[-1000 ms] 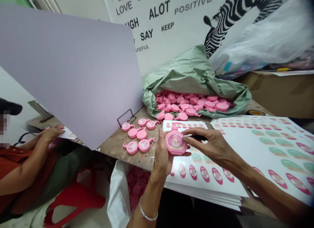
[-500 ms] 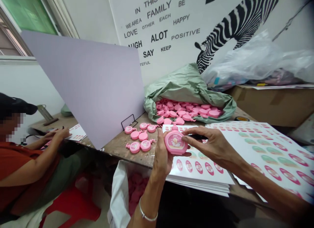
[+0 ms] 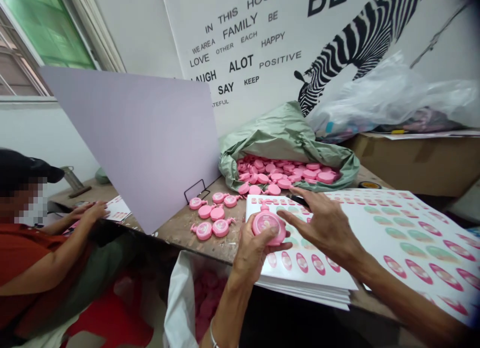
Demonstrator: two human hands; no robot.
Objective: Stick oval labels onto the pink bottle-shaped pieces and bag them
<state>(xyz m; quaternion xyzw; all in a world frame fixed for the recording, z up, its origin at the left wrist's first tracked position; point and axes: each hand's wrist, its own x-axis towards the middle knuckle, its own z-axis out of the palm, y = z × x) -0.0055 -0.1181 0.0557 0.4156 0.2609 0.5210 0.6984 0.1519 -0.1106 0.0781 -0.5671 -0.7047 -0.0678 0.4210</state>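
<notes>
Head view: left hand [image 3: 253,250] has a firm grip on one pink bottle [image 3: 267,227], fingers behind it, thumb laid over the lower part of its label [image 3: 264,220]. The bottle is held up in front of the left side of the printed sheets [image 3: 322,278], neck pointing away from the wearer. Right hand [image 3: 326,220] stands just beside it, thumb and forefinger spread, with no hold on the bottle. A black item [image 3: 299,200] shows under that forefinger; whether the other fingers clasp it cannot be told.

Step in hand, as judged: the label is on the bottle and the thumb is pressing it flat. How well its edges are stuck cannot be made out. Seven other bottles [image 3: 220,228] lie on the tabletop [image 3: 176,227] to the left, several of them visibly labelled; more pink ones fill the green sack [image 3: 277,128] behind.

The next move calls for even thumb pressure out to the label's rim and a steady left grip, so that nothing creases or lifts.
</notes>
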